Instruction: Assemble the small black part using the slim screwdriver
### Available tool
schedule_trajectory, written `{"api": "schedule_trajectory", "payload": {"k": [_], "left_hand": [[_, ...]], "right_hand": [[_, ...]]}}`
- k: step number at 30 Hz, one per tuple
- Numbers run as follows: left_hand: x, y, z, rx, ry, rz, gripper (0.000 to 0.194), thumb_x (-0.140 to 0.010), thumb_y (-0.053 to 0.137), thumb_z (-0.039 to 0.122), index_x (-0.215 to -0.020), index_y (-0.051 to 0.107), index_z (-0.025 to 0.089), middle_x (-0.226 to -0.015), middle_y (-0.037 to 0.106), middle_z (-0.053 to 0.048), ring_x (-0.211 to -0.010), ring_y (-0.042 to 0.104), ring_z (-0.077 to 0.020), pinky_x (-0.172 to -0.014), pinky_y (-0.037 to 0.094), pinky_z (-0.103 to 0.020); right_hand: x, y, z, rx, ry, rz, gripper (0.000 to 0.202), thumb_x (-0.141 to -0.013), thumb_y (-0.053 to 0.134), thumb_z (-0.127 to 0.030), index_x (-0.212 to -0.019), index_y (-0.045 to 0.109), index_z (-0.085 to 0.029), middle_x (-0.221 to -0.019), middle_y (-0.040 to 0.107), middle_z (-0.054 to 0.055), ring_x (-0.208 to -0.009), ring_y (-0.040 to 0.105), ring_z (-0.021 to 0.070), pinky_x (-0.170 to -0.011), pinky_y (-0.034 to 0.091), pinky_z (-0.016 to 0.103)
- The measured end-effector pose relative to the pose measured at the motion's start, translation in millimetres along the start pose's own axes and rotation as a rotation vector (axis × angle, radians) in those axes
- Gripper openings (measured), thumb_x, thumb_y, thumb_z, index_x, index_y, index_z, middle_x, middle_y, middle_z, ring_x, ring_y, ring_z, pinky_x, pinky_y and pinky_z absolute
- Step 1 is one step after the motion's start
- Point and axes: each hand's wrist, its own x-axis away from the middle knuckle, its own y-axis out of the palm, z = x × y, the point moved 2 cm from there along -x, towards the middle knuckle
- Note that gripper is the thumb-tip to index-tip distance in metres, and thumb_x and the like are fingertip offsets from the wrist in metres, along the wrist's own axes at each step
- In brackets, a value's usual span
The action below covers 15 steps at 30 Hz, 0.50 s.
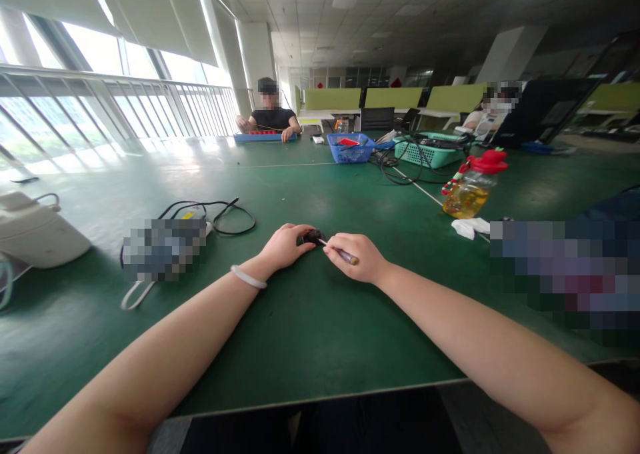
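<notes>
My left hand [287,246], with a white bangle on its wrist, has its thumb and fingers closed round a small black object [314,236] on the green table. What kind of object it is stays too small and partly covered to tell. In my right hand [359,255] I grip a slim pen-like tool [347,257] with a brownish handle. Its thin pale tip points left and meets the black object or lies just in front of it.
A blurred item with a black cord [235,227] lies to the left, near a white jug-like container [40,231]. To the right stands a red-capped bottle [467,191]. Farther back are a blue basket [353,151], a green basket [425,153], tangled cables and two people.
</notes>
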Motion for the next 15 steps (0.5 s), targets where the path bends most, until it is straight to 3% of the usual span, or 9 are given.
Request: {"api": "schedule_trajectory", "payload": {"k": [15], "left_hand": [[1.4, 0.8, -0.3, 0.000, 0.024, 0.009, 0.046, -0.081, 0.059, 0.038, -0.126, 0.053, 0.030, -0.107, 0.067, -0.003, -0.104, 0.057, -0.0239, -0.090, 0.046, -0.036]], "right_hand": [[1.2, -0.8, 3.9, -0.079, 0.007, 0.074, 0.022, -0.092, 0.045, -0.030, -0.078, 0.058, -0.019, -0.070, 0.057, 0.002, -0.062, 0.052, 0.0123, -0.062, 0.037, 0.023]]}}
